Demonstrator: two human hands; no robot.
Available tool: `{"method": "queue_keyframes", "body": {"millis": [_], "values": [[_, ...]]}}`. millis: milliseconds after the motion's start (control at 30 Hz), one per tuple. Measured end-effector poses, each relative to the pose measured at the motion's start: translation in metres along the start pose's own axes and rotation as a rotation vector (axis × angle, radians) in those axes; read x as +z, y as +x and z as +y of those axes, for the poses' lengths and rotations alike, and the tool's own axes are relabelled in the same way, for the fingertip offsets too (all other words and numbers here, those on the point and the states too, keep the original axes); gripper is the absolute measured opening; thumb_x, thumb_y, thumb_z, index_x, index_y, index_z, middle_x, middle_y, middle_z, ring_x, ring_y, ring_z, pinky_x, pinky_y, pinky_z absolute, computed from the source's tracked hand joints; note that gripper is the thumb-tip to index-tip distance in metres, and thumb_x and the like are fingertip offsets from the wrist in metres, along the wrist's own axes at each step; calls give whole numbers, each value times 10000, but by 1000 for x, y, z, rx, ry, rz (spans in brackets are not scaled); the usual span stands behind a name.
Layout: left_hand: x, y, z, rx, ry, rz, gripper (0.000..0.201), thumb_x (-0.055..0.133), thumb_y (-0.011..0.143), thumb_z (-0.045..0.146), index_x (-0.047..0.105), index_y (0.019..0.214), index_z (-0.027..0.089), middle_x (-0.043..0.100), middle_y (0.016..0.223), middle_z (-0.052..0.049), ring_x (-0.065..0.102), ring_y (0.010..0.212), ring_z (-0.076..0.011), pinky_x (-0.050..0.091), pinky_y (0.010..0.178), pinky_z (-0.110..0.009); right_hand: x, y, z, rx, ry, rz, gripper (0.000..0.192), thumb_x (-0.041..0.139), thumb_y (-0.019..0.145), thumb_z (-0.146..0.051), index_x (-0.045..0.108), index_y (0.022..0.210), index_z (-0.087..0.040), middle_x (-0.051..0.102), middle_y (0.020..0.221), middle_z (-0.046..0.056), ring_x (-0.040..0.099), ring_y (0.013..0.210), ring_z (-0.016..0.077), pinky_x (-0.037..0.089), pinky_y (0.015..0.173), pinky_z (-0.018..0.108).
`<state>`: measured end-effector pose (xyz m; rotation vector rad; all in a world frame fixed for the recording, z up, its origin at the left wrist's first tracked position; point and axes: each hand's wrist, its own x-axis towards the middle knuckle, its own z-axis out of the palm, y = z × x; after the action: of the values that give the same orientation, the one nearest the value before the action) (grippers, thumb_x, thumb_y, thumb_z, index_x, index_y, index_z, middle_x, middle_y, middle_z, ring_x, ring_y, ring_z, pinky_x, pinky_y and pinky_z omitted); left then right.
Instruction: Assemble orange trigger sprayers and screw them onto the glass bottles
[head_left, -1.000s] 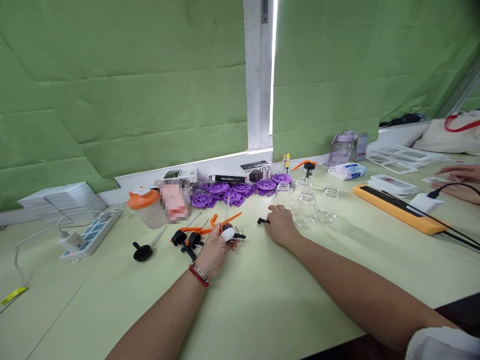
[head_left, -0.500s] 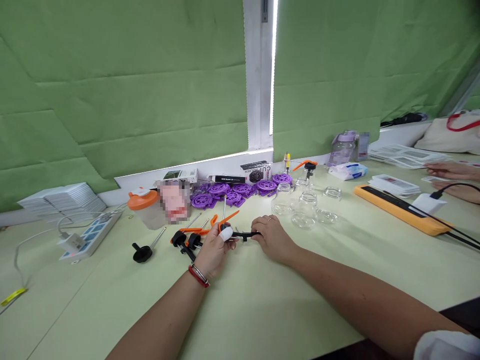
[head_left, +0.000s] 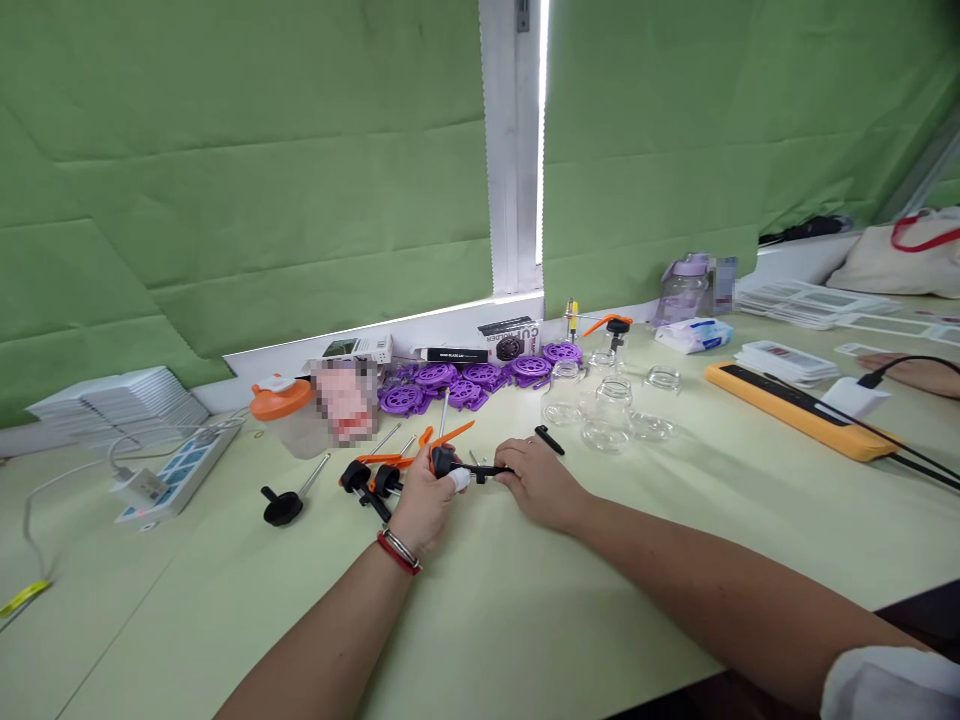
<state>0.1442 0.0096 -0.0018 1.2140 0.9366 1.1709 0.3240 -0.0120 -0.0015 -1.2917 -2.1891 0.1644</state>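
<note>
My left hand (head_left: 426, 500), its thumb wrapped in white, is closed on a black lid piece (head_left: 442, 461) with an orange lever (head_left: 454, 434) and a thin metal rod. From it a slim black bar runs rightward into the fingers of my right hand (head_left: 538, 482), which pinch its far end. Just behind the right hand, a short black bar (head_left: 550, 440) lies on the table. Left of my left hand lie more black lid pieces (head_left: 355, 476) with orange levers. A separate black cup-shaped part (head_left: 283, 508) with a metal rod lies further left.
Purple wheel-shaped parts (head_left: 435, 375) are piled at the back. Several clear glass jars (head_left: 606, 418) stand right of them. An orange-lidded cup (head_left: 283, 410) and a power strip (head_left: 180, 470) are left; an orange-and-black bar device (head_left: 795, 415) and another person's hand (head_left: 911, 370) are right.
The short black bar behind my right hand now shows on the table. My left hand has turned slightly on the lid piece. The other person's hand on the right has shifted.
</note>
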Motion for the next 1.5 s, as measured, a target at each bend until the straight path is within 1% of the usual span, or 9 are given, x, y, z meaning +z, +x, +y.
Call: {"method": "queue_keyframes", "body": {"millis": [400,600,800,933,1000,1100,1233,1367,1500], "values": [[2,-3,4,-87,-70,-71,409,654,578,114,434,913,199,521,816,27,462,591,-64,360,526,-213,7,-6,3,16,188,48,98,471,846,-92,533,824,-165,572,907,64,544,805,167,450,741,303],[4,-5,10,-142,-108,-78,433,668,558,115,436,912,205,534,825,27,464,601,-65,338,520,-205,9,-7,3,-10,202,57,112,456,847,-83,528,841,-169,564,927,70,545,813,167,461,743,306],[3,-4,7,-130,-84,-76,426,656,571,121,446,930,208,555,849,16,482,617,-75,357,546,-220,9,-9,0,-15,190,54,108,449,858,-112,539,881,-166,578,950,83,550,825,179,459,743,310],[1,-5,6,-40,-2,-11,520,636,597,89,428,1050,238,547,988,-14,552,820,-121,434,721,-261,8,-11,-9,12,260,-44,316,423,861,-99,503,1151,-193,625,927,53,571,800,174,450,711,286],[3,-7,7,35,41,36,555,642,621,98,401,1094,260,514,1093,-34,548,928,-144,441,805,-296,6,-12,-14,-6,329,-81,384,400,867,-92,473,1222,-216,631,955,45,575,817,165,446,724,280],[9,-11,9,175,96,58,535,680,634,125,384,1059,261,411,1272,-69,499,1080,-173,419,902,-328,5,-13,-20,-10,446,-53,343,381,876,-103,511,1171,-223,613,914,32,553,787,148,437,717,276],[14,-16,10,361,147,0,754,777,513,89,357,1114,263,325,1359,-102,353,1280,-217,318,1040,-353,10,-15,-22,43,744,-64,342,397,867,-127,477,1186,-224,513,685,-28,467,595,113,402,576,244],[10,-19,13,481,384,-83,953,825,458,129,343,1272,241,324,1384,-136,249,1354,-293,195,1114,-423,15,-14,-23,203,1161,-135,336,459,859,-198,446,1195,-219,524,792,-11,446,531,78,386,484,220],[5,-18,13,564,636,-124,1192,849,429,255,186,1419,219,242,1449,-169,131,1387,-365,147,1113,-522,15,-11,-18,262,1317,-195,325,553,842,-296,485,1144,-193,556,798,4,479,526,80,380,444,210]]}}
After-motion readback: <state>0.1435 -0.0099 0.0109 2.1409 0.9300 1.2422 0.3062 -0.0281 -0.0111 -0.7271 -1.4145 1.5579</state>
